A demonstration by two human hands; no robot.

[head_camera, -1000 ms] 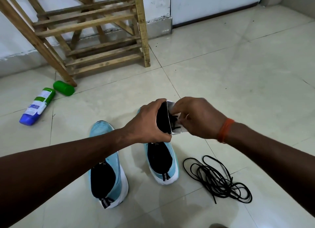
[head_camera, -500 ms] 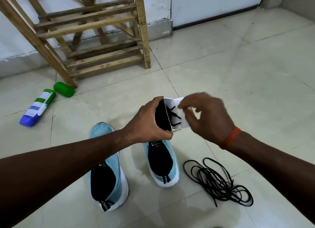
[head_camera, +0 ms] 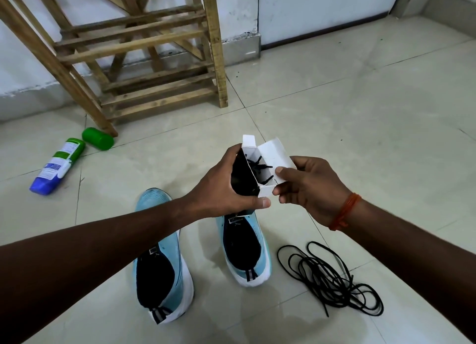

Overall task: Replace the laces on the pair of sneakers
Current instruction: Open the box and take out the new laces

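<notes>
Two light-blue sneakers with white soles stand on the tiled floor, the left sneaker (head_camera: 159, 264) and the right sneaker (head_camera: 244, 248), both without laces. A tangle of black laces (head_camera: 332, 279) lies on the floor to their right. Above the right sneaker my left hand (head_camera: 226, 186) grips a small black-and-white box (head_camera: 253, 173) whose end is open; black lace tips show inside. My right hand (head_camera: 306, 186) pinches the box's opened white flap (head_camera: 274, 154) between thumb and fingers.
A wooden slatted rack (head_camera: 144, 60) stands against the wall at the back left. A blue, white and green bottle (head_camera: 58, 166) and its green cap (head_camera: 98, 138) lie on the floor near the rack's foot.
My right hand has pulled the box's flap open and moved out to the right. The box's end, covered a second ago, now stands open with the laces inside showing.
</notes>
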